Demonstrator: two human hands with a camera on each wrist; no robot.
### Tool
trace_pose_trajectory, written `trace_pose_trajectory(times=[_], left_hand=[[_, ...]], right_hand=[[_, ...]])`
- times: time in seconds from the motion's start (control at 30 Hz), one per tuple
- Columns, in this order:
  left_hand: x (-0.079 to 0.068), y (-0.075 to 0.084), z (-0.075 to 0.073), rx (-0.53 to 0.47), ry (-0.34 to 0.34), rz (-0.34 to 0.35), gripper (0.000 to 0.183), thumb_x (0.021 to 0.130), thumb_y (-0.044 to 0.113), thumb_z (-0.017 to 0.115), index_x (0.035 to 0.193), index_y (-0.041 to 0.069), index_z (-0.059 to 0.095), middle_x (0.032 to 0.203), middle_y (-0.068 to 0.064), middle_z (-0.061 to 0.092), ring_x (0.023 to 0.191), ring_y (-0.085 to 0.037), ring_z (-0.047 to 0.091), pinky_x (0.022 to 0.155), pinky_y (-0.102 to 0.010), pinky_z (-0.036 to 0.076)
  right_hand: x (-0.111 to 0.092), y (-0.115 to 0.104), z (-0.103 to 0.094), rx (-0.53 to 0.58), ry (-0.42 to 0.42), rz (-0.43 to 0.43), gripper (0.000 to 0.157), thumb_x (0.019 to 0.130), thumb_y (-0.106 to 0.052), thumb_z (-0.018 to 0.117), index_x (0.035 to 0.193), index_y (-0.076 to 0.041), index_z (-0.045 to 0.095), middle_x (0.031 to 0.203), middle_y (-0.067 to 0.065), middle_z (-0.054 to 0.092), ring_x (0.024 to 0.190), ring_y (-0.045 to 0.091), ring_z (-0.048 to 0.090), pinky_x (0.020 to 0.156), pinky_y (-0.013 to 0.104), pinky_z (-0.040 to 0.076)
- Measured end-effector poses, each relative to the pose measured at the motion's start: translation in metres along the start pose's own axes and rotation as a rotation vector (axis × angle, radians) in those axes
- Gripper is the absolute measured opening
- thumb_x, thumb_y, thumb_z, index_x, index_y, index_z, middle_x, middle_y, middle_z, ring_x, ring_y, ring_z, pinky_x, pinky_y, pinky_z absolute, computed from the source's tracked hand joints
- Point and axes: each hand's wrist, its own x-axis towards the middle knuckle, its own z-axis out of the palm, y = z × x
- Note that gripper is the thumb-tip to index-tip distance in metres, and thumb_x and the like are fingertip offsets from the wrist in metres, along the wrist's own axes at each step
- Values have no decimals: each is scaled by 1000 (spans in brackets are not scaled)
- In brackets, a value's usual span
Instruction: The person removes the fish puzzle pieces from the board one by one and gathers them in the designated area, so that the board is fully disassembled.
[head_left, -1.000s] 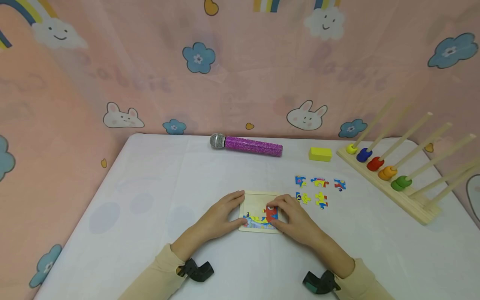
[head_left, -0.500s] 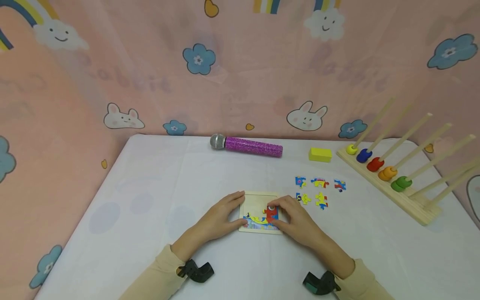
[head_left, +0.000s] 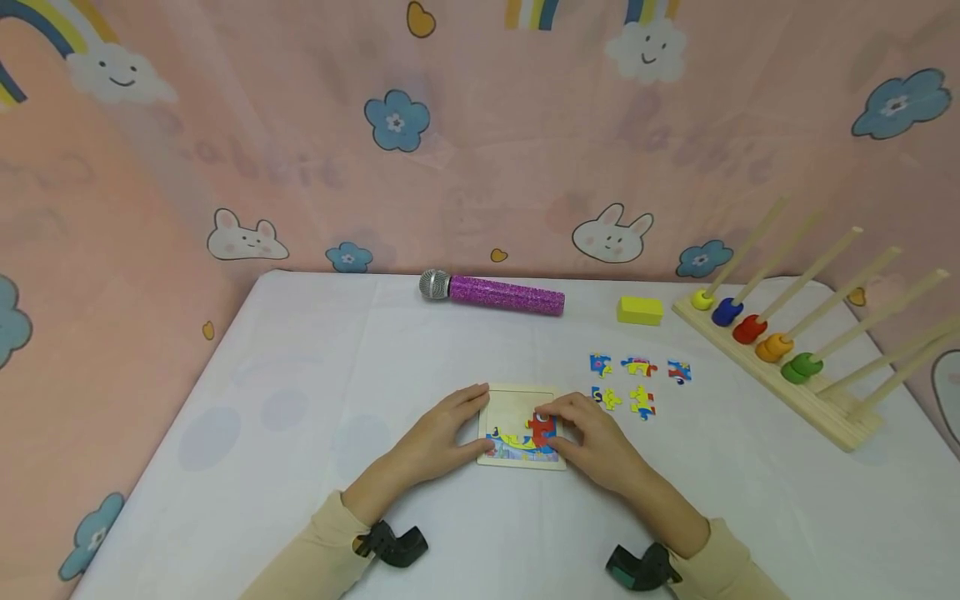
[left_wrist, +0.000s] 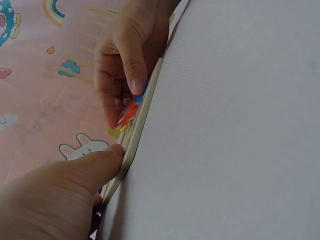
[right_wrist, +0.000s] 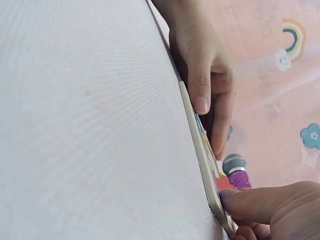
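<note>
A small wooden puzzle tray (head_left: 517, 400) lies on the white table in front of the person. Its lower strip is filled with blue and yellow pieces, while bare wood shows at the upper left. My left hand (head_left: 441, 432) grips the tray's left side, thumb on the lower corner and fingers at the upper one. At the tray's right side, my right hand (head_left: 600, 442) pinches a red puzzle piece (head_left: 540, 427) between thumb and fingers. In the left wrist view this red piece (left_wrist: 129, 115) looks tilted above the tray; its seating is partly hidden by the fingers.
Several loose puzzle pieces (head_left: 640, 367) lie in two rows right of the tray. Behind are a purple glittery microphone (head_left: 506, 294) and a yellow block (head_left: 640, 311). A wooden peg stand (head_left: 772, 375) with coloured beads stands at the right. A patterned pink cloth (head_left: 480, 167) hangs behind the table.
My right thumb has shifted slightly right along the red piece's lower edge. The left hand and the tray stay where they were.
</note>
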Motion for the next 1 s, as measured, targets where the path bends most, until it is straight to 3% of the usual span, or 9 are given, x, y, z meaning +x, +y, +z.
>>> trace_pose_trajectory(times=[0.5,0.8,1.0], left_hand=[[0,1,-2,-7,-9,-7,68,86,35,69,140,2,44,151,-4,37,140,-21,34,114,-37,33],[0,0,0,-7,-11,-12,68,86,35,69,141,3,44,151,-3,37,140,-20,34,114,-37,32],[0,0,1,-8,-15,-14,68,86,35,69,141,4,43,152,-3,36,140,-20,33,114,-36,32]], right_hand=[[1,2,1,-10,-1,1,37,82,-7,73,118,-13,66,111,-1,59,108,18,53,91,40,52],[2,1,-4,69,-14,34,33,85,-8,70,117,-15,65,113,-2,60,108,16,55,95,36,52],[4,5,-13,128,-28,68,33,86,-10,69,118,-16,64,116,-2,59,114,18,53,100,46,48]])
